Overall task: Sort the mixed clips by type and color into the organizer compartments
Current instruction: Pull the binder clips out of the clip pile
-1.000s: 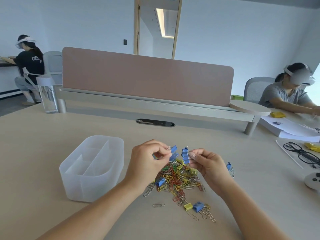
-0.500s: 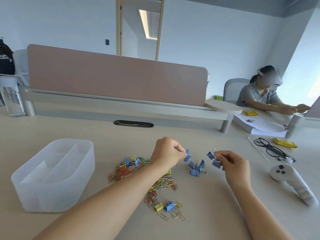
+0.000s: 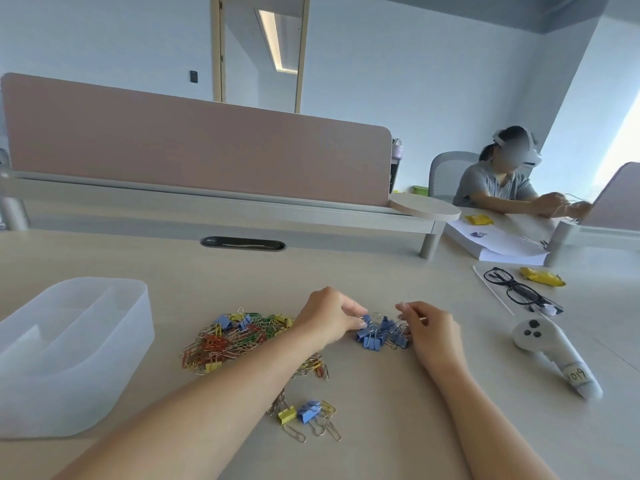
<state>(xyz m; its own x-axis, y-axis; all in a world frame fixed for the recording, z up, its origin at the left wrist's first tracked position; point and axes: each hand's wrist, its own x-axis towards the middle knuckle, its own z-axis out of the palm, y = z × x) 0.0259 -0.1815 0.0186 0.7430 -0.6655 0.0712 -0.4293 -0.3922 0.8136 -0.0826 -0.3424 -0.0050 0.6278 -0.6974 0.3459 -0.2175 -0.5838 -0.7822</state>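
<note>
A small cluster of blue binder clips lies on the desk between my hands. My left hand pinches the wire handle of one blue clip at the cluster's left edge. My right hand hovers at the cluster's right side, fingers loosely curled with nothing seen between them. Left of my left forearm spreads the mixed pile of coloured paper clips and binder clips. A yellow and a blue binder clip with a few paper clips lie nearer to me. The translucent organizer stands at the left, its compartments bare.
A white controller lies right of my right hand. Black glasses, a yellow packet and a paper stack sit at the far right. A pink divider runs along the back. Another person works beyond it.
Both hands came down from mid-air to the blue clip cluster on the desk. My right hand has let go of its blue clip. My view swung right.
</note>
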